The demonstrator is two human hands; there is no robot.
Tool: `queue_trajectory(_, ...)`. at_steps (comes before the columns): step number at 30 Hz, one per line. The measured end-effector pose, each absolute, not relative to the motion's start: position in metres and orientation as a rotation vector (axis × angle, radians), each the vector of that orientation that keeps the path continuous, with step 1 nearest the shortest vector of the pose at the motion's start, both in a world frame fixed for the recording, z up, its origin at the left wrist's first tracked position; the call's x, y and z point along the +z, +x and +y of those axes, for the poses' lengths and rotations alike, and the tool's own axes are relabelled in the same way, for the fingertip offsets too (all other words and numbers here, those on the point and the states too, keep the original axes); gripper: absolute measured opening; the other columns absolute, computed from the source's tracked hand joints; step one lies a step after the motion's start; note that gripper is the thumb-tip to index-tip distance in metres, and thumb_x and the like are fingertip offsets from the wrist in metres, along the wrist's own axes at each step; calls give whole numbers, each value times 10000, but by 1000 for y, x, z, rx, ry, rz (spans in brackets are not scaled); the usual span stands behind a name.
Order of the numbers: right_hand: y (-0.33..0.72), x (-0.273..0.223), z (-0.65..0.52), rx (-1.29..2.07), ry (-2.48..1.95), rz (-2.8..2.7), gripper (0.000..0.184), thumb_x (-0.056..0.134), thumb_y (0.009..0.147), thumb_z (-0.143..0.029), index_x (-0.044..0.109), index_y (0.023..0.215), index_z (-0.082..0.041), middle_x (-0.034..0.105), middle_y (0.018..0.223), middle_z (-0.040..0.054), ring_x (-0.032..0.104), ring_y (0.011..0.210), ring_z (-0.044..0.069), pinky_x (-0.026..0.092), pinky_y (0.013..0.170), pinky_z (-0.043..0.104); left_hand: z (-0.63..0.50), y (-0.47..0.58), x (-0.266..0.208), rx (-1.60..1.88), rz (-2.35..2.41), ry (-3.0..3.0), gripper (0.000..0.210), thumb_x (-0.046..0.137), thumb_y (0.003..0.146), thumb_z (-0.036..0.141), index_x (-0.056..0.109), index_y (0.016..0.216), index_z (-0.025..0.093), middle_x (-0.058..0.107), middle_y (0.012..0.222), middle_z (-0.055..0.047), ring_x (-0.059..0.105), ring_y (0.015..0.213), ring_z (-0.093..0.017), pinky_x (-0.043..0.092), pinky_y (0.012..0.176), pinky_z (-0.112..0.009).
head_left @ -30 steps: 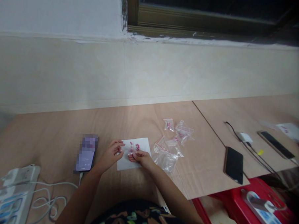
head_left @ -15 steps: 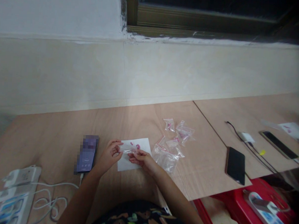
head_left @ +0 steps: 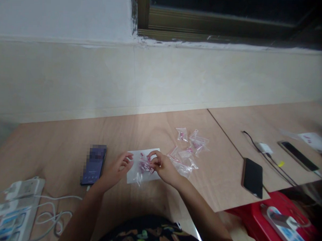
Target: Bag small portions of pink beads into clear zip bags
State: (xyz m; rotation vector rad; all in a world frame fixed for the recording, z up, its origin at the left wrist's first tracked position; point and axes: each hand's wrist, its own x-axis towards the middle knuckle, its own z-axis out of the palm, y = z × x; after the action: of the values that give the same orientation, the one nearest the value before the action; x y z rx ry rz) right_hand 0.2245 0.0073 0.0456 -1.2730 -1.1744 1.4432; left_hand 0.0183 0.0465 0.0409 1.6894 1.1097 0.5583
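A white sheet of paper (head_left: 133,174) lies on the table before me, with small pink pieces (head_left: 141,155) near its top. Over the paper is a small clear plastic bag (head_left: 143,165) with pink bits showing in or through it. My left hand (head_left: 123,163) is at the paper's left edge, fingers loosely curled and apart, holding nothing. My right hand (head_left: 159,163) reaches over the paper's right side. Its thumb and fingertips come together at the bag's upper right, beside the pink pieces. Whatever they pinch is too small to make out.
Several clear zip bags (head_left: 186,155), some with pink pieces, lie to the right. A lit phone (head_left: 95,167) is at left, above a power strip (head_left: 21,206) with white cables. Another phone (head_left: 252,177), a white adapter (head_left: 265,147) and a red stool (head_left: 274,210) are at right.
My left hand has let go of the clear bag. The bag has turned and sits lower over the paper. My right hand has moved up and turned palm down, its fingertips pinched.
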Motion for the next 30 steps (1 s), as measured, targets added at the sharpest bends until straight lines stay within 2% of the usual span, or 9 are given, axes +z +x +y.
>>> queue_trajectory(3, 225, 56, 8, 1444, -1268, -1274, 213, 583, 672, -208, 503, 868, -189, 571, 525, -54, 517, 484, 101, 382, 492, 209, 51, 38, 46, 461, 986, 1681, 212, 448, 806, 328, 564, 844, 155, 566, 776, -23, 525, 719, -143, 434, 648, -240)
queue_trajectory(6, 224, 50, 9, 1438, -1277, -1156, 231, 634, 639, -286, 529, 815, -179, 551, 512, -49, 491, 465, 98, 379, 478, 213, 51, 47, 46, 523, 986, 1646, 220, 456, 801, 334, 555, 760, 141, 533, 698, -1, 496, 667, -129, 400, 597, -213)
queue_trajectory(9, 222, 39, 9, 1451, -1277, -1005, 238, 654, 607, -366, 535, 651, -164, 535, 513, -29, 474, 461, 96, 386, 481, 227, 49, 46, 45, 570, 1011, 1585, 216, 468, 795, 340, 534, 745, 141, 499, 668, 16, 466, 622, -113, 372, 562, -200)
queue_trajectory(12, 218, 34, 7, 1395, -1270, -972, 240, 640, 619, -373, 524, 573, -169, 517, 504, -26, 461, 477, 97, 380, 503, 231, 46, 44, 48, 535, 981, 1562, 236, 452, 803, 358, 527, 740, 143, 469, 633, 30, 437, 585, -101, 351, 542, -194)
queue_trajectory(17, 215, 39, 5, 1170, -1385, -1114, 170, 624, 646, -303, 548, 571, -171, 510, 530, -26, 450, 521, 105, 356, 528, 226, 45, 45, 53, 450, 953, 1535, 270, 469, 784, 398, 531, 709, 146, 458, 615, 36, 425, 570, -99, 338, 524, -190)
queue_trajectory(22, 212, 35, 7, 1398, -1237, -1021, 221, 628, 645, -379, 577, 675, -166, 553, 599, -10, 483, 547, 110, 379, 557, 235, 46, 50, 54, 500, 959, 1493, 262, 483, 769, 402, 541, 737, 148, 505, 662, 14, 472, 636, -128, 371, 579, -210)
queue_trajectory(30, 207, 29, 8, 1400, -1236, -882, 233, 696, 541, -363, 572, 531, -167, 535, 519, -19, 449, 500, 103, 345, 514, 224, 46, 43, 44, 459, 984, 1503, 287, 482, 755, 424, 522, 669, 153, 466, 606, 32, 434, 583, -113, 356, 545, -204)
